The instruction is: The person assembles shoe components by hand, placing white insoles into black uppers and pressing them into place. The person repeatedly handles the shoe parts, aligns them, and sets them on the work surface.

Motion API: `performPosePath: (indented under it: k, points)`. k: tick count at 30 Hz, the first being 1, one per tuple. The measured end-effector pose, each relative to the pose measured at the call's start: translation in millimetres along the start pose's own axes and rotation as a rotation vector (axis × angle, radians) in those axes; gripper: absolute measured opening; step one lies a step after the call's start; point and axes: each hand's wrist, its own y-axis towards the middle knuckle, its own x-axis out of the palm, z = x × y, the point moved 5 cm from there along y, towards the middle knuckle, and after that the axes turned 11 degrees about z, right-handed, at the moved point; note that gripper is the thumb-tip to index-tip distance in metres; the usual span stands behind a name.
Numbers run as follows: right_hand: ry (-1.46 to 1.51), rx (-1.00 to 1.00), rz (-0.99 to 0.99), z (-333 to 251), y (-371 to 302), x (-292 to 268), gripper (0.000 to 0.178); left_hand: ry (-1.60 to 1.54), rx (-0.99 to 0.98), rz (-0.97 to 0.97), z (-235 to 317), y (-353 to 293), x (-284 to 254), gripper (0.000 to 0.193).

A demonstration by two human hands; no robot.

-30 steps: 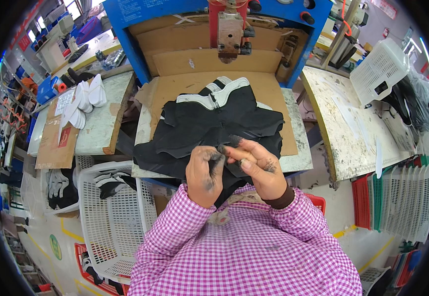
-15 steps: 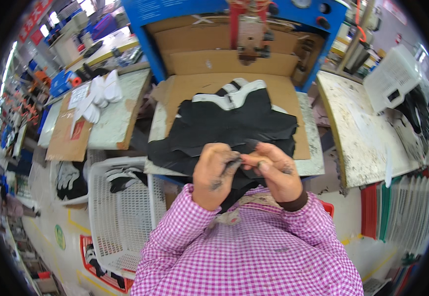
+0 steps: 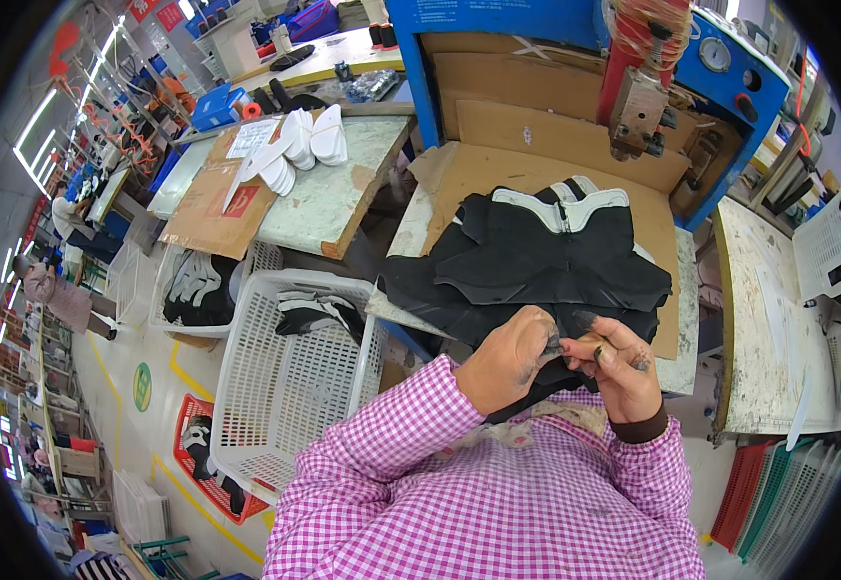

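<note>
My left hand point(image 3: 512, 362) is closed, its thumb and fingers pinched together by the fingertips of my right hand point(image 3: 625, 375). The right hand is half curled, thumb and fingers pressing at the same spot. Dark smudges mark both hands. What lies between the fingertips, if anything, is too small to make out. Just beyond and partly beneath the hands, a pile of black shoe-upper pieces point(image 3: 536, 261) with white trim lies on a cardboard-covered worktable point(image 3: 420, 215). Some of the pile's near edge is hidden by my hands.
A blue press machine point(image 3: 418, 82) with a red and metal head point(image 3: 639, 101) stands behind the pile. White insole-shaped pieces point(image 3: 328, 138) lie on the left table. A white basket point(image 3: 280, 406) holding black-and-white pieces stands at left, above a red basket point(image 3: 193, 411). Another table point(image 3: 744, 290) stands right.
The view has swung left, so the bench and both hands appear farther right and more of the workshop shows. My hands stay together at the fingertips over the near edge of the pile.
</note>
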Motion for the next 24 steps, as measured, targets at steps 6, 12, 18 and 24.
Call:
performPosePath:
  k: [6, 12, 18, 24]
  points:
    - [0.086, 0.023, 0.001, 2, 4, 5, 0.038, 0.016, 0.04, 0.062, -2, 1, -6, 0.041]
    - [0.054, 0.067, -0.016, -6, 11, 16, 0.038, 0.01, 0.086, 0.015, 0, 13, -18, 0.036]
    - [-0.019, 0.084, -0.069, -4, 23, 29, 0.042, -0.012, 0.01, -0.026, -15, 4, -28, 0.034]
    - [-0.132, 0.161, -0.089, 10, 35, 40, 0.044, 0.125, 0.098, -0.016, -32, -13, -38, 0.034]
